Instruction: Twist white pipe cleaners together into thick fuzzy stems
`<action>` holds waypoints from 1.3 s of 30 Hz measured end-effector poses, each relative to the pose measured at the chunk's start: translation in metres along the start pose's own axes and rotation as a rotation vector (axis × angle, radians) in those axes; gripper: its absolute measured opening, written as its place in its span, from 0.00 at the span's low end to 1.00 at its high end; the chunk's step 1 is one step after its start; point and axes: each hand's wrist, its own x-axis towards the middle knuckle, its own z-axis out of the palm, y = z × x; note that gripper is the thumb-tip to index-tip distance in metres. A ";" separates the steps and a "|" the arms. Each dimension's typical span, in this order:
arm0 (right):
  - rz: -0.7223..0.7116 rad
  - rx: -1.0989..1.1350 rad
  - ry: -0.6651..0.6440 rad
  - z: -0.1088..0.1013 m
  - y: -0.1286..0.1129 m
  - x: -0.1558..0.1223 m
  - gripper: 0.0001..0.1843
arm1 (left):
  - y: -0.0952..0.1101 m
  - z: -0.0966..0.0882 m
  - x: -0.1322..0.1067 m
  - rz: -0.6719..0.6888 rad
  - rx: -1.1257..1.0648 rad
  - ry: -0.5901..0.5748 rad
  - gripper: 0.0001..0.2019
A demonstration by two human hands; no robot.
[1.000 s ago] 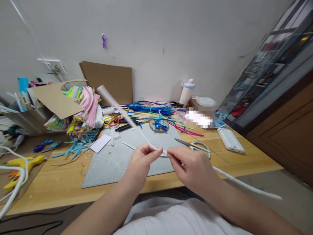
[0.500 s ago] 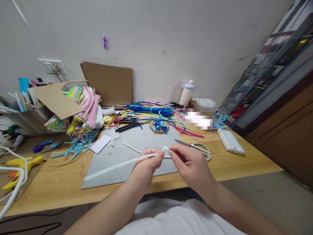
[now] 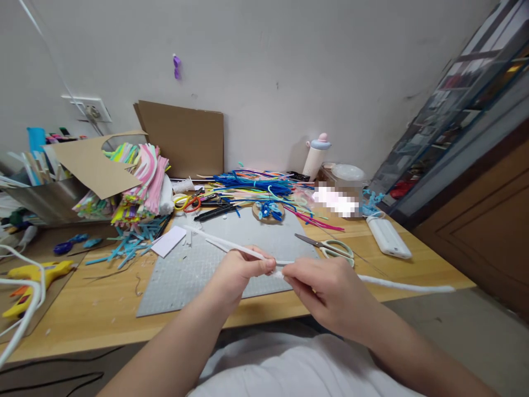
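My left hand (image 3: 242, 273) pinches a white pipe cleaner (image 3: 225, 241) whose length slants up and left over the cutting mat (image 3: 177, 286). Close beside it, the fingertips of my right hand (image 3: 328, 289) are closed on a short white twisted part in the gap between both hands. Out past the right hand, a white end (image 3: 407, 284) sticks out toward the table's right side. Another thin white strip lies on the mat behind my left hand, partly covered. How the strands join is hidden by my fingers.
Scissors (image 3: 326, 244) lie right of the mat. Behind are a blue pipe-cleaner piece on a wooden disc (image 3: 268, 212), loose coloured pipe cleaners (image 3: 256, 184) and a bottle (image 3: 316, 160). A yellow glue gun (image 3: 39, 281) rests left; a white power bank (image 3: 388, 237) right.
The white length at my left hand has swung from lower left to upper left. A white end now shows beyond my right hand, and both hands have shifted slightly.
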 end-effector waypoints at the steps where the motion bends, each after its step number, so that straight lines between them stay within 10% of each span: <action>1: 0.015 -0.018 0.007 0.002 0.000 0.000 0.11 | 0.000 0.001 -0.001 0.040 0.026 0.036 0.09; 9: 0.201 0.102 0.279 0.018 0.000 0.002 0.08 | -0.004 0.011 -0.009 0.349 0.093 0.193 0.05; 18: 0.033 0.272 0.298 0.018 -0.004 -0.001 0.09 | -0.023 0.009 -0.005 -0.142 -0.456 -0.210 0.14; 24: -0.124 0.056 0.124 0.005 -0.004 -0.008 0.09 | -0.013 -0.002 0.001 -0.225 -0.315 -0.341 0.12; 33: 0.090 -0.055 0.163 0.014 -0.004 -0.007 0.08 | 0.004 0.005 -0.004 0.170 0.057 -0.065 0.08; 39: 0.176 0.092 0.389 0.022 -0.008 -0.004 0.06 | -0.007 0.015 -0.013 0.217 -0.203 0.047 0.07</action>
